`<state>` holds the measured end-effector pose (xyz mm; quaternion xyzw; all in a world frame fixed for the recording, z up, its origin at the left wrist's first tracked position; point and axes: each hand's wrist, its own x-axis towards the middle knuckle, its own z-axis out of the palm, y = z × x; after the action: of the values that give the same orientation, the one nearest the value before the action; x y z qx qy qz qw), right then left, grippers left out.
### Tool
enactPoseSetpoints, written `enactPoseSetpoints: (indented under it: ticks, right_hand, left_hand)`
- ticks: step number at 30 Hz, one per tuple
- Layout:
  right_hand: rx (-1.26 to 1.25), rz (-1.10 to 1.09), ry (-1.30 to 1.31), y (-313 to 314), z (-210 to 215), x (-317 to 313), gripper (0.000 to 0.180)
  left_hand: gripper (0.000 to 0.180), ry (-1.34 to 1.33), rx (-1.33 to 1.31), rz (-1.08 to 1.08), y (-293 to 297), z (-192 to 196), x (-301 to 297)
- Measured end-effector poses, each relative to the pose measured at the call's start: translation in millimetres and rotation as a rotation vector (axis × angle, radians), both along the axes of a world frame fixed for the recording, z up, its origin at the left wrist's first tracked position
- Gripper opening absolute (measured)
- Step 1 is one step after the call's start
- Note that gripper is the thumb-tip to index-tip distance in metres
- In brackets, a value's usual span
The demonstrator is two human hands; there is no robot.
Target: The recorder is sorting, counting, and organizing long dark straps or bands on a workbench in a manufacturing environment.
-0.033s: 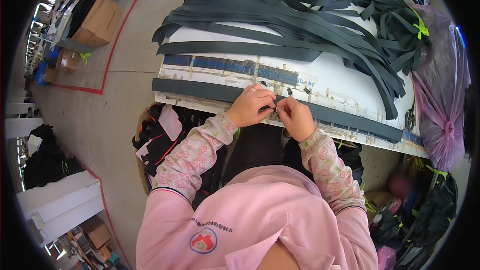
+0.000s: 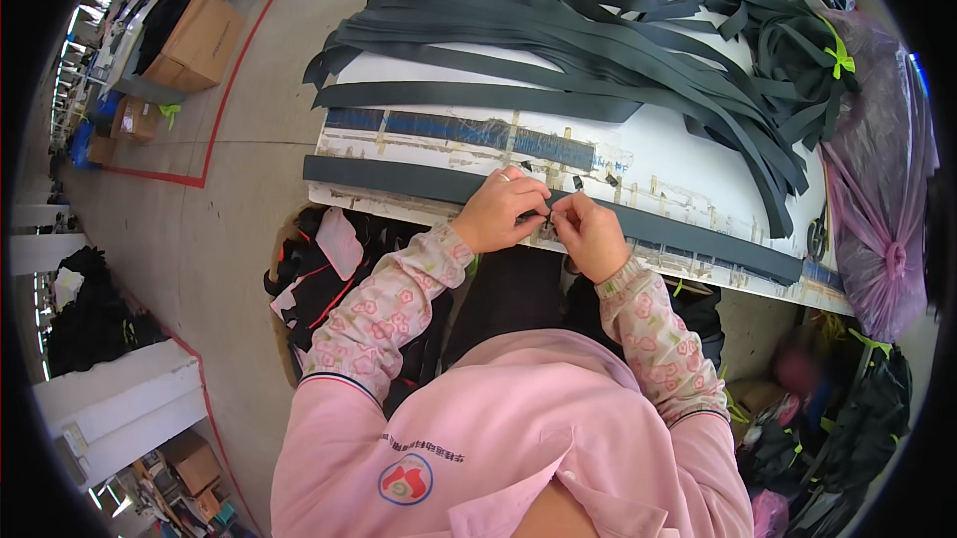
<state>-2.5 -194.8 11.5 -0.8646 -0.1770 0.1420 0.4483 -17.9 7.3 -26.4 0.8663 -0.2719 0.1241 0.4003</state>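
Note:
A long dark grey strap [image 2: 688, 231] lies flat along the near edge of the white table [image 2: 688, 164]. Over its middle, my left hand [image 2: 498, 213] is closed, thumb and fingertips pinched together. My right hand [image 2: 595, 237] is pinched shut just beside it, so the fingertips of both nearly meet. Something small and dark shows between them, too small to name. Beyond the strap, strips of tape and a blue-marked band [image 2: 429, 126] are stuck to the tabletop. A heap of similar dark straps [image 2: 518, 24] spreads across the far part of the table.
At the table's right hang a translucent pink plastic bag [image 2: 882, 189] and dark bundles [image 2: 867, 408]. Scissors [image 2: 817, 236] lie at the right edge. Below the table's left end sits a box of dark fabric pieces [image 2: 339, 289]. Cardboard boxes [image 2: 196, 39] stand across the floor.

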Motion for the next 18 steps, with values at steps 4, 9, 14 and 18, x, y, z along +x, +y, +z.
enactPoseSetpoints:
  ticks: [4,9,14,18]
  right_hand:
    - [-0.035,-0.001,-0.042,1,0,-1,0.01]
    - [0.044,-0.041,0.107,-42,14,3,0.011]
    - [0.025,-0.343,0.105,-159,12,23,0.01]
    - [0.003,-0.266,0.055,-186,6,15,0.009]
  left_hand:
    - [0.01,0.003,0.008,-0.007,-1,0,1]
    - [0.01,0.037,0.008,-0.003,-5,5,1]
    - [0.01,0.042,0.051,-0.028,-6,11,3]
    - [0.011,0.056,0.091,-0.047,-6,12,5]
